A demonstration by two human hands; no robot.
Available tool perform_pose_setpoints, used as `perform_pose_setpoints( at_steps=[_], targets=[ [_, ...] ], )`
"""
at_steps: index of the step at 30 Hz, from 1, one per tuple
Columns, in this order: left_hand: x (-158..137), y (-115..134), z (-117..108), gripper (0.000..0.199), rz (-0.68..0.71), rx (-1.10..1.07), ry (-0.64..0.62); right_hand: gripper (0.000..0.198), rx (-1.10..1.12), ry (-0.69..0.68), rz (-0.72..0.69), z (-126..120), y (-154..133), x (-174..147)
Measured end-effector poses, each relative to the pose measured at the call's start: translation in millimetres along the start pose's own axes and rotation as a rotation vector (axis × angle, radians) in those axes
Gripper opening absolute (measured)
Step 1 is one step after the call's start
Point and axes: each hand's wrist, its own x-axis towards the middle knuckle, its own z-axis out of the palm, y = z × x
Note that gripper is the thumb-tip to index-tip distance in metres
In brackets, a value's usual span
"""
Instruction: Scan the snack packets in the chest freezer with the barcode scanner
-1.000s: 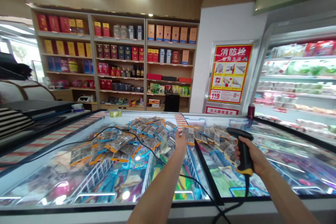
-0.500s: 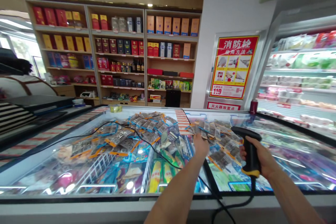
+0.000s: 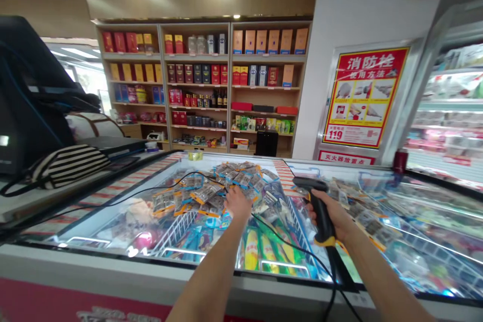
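Note:
My right hand (image 3: 337, 215) is closed around the grip of a black and yellow barcode scanner (image 3: 322, 214), held above the freezer's glass top with its head pointing left. My left hand (image 3: 237, 203) reaches onto a heap of small flat snack packets (image 3: 206, 192) with orange and blue edges. Its fingers look slightly apart over the packets, their tips partly hidden; no packet shows lifted in them. More such packets (image 3: 372, 219) lie on the right side of the glass, beyond the scanner. The scanner's black cable (image 3: 281, 242) crosses the freezer top.
Under the glass, the chest freezer (image 3: 124, 265) holds wire baskets and bagged goods. A striped pouch (image 3: 70, 163) and a dark checkout machine (image 3: 30, 95) stand at the left. Shelves of boxes (image 3: 198, 74) line the back wall, beside a red fire-hydrant poster (image 3: 365, 98).
My left hand has gone from the right-hand packets to the heap on the left. The view has turned left, and my right hand still holds the scanner.

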Motion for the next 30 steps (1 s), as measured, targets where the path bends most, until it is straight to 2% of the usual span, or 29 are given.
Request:
perform_pose_setpoints(
  at_steps=[4,9,14,20,24,30],
  targets=[
    [-4.2,-2.3,1.3,0.064,-0.011,0.051,-0.014,0.016,-0.035,-0.011,0.027,20.3,16.1,3.4],
    [13.4,-10.5,-9.5,0.057,0.027,-0.056,-0.181,0.017,-0.085,0.002,0.062,27.3,24.4,1.9],
    [33.0,-25.6,-18.8,0.054,-0.084,-0.423,-0.379,0.020,-0.076,-0.048,0.129,28.9,28.2,-0.9],
    [25.9,-47.9,-28.6,0.067,-0.262,-1.046,-0.595,0.023,-0.055,-0.123,0.223,38.4,32.4,-12.8],
    [23.3,-49.5,-32.7,0.067,-0.225,-1.235,-0.559,0.023,-0.038,-0.135,0.231,46.2,29.4,-18.8],
    [28.6,-32.7,-29.7,0.064,-0.068,-1.229,-0.419,0.023,-0.030,-0.169,0.202,48.4,21.9,-21.8]
  ],
)
